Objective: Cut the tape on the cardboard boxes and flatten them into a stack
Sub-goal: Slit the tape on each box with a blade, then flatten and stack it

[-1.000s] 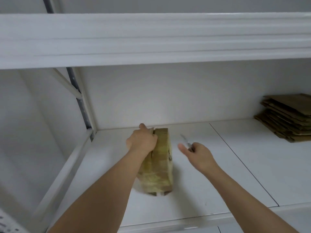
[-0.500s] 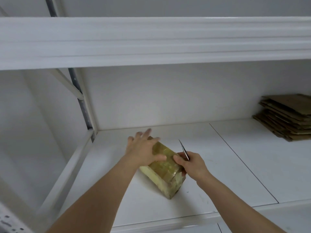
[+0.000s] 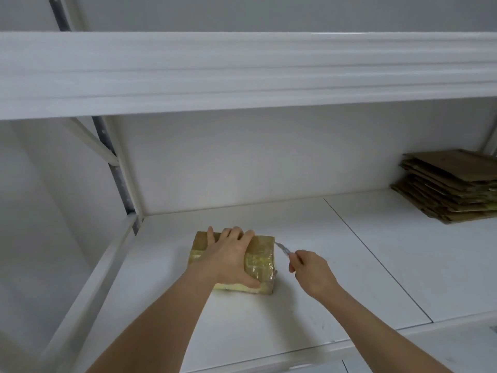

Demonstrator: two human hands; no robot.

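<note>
Now we pin the taped cardboard box (image 3: 259, 261) flat on the shelf (image 3: 349, 265) with our left hand (image 3: 231, 257), fingers spread; our right hand (image 3: 312, 270) grips the knife (image 3: 282, 248), tip at its far right corner. Next, we judge, slit the tape.

Looks like you're in a storeroom or stockroom, not a home. You've got plain white metal racking: a deep shelf (image 3: 349, 251) with a thick beam (image 3: 242, 71) overhead, a perforated upright (image 3: 118, 181) and a diagonal brace (image 3: 91, 141) on the left. Bare white walls behind it. The stack (image 3: 449, 187) of flattened cardboard on the right end also says packing or storage area.
</note>
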